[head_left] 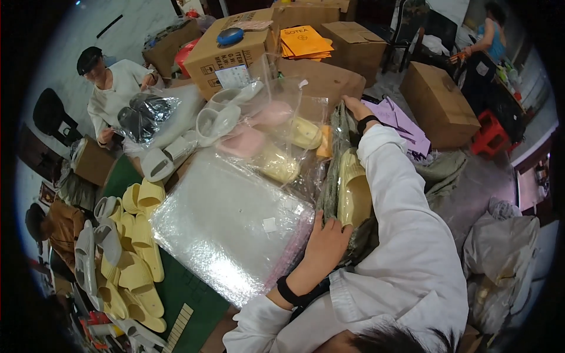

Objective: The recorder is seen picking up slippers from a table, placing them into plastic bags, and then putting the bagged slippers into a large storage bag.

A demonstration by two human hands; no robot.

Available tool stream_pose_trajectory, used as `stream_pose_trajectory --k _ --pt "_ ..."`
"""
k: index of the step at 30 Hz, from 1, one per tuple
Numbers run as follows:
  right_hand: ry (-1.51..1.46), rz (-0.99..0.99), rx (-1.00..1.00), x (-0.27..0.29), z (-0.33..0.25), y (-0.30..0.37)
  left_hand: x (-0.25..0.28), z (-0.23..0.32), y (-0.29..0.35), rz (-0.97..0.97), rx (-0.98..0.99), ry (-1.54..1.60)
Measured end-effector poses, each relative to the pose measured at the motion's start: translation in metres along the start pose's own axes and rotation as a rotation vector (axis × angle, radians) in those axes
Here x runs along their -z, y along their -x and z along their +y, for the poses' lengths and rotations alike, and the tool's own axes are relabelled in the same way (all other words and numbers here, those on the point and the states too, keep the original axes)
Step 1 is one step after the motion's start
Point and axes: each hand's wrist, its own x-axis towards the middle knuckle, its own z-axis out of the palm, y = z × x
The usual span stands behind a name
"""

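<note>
A grey-green woven sack [333, 176] lies at my right side with its mouth spread, and pale yellow slippers [354, 189] show inside. At the near end of its rim, my left hand [325, 242] has its fingers curled over the edge. My right hand [357, 112] reaches to the far end and grips the rim there. Left of the sack lies a stack of transparent plastic bags [235, 217]. Bagged pink slippers [244, 141] and bagged yellow slippers [276, 163] rest just beyond the stack. What lies deeper in the sack is hidden.
Loose yellow slippers [136, 267] and grey slippers [85, 259] cover the left of the green table [191, 288]. Cardboard boxes [235, 53] stand behind, with orange packets [303, 42]. Purple sheets [400, 123] lie beyond my right arm. A co-worker [112, 88] handles bagged dark items.
</note>
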Motion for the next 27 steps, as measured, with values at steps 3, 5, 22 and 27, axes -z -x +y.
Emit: stream_pose_trajectory --k 3,5,22,27 --pt "-0.095 0.031 -0.001 0.006 -0.035 0.030 0.001 0.002 -0.001 -0.050 0.009 -0.002" --pt "0.131 0.076 -0.066 0.020 -0.053 0.042 0.002 0.007 -0.006 -0.039 -0.007 0.009" --pt "0.474 -0.412 0.730 0.064 -0.145 0.160 0.003 0.017 0.007 -0.034 0.002 0.053" --pt "0.352 -0.380 0.349 0.166 -0.121 0.206 0.025 0.036 0.017 -0.015 -0.178 0.091"
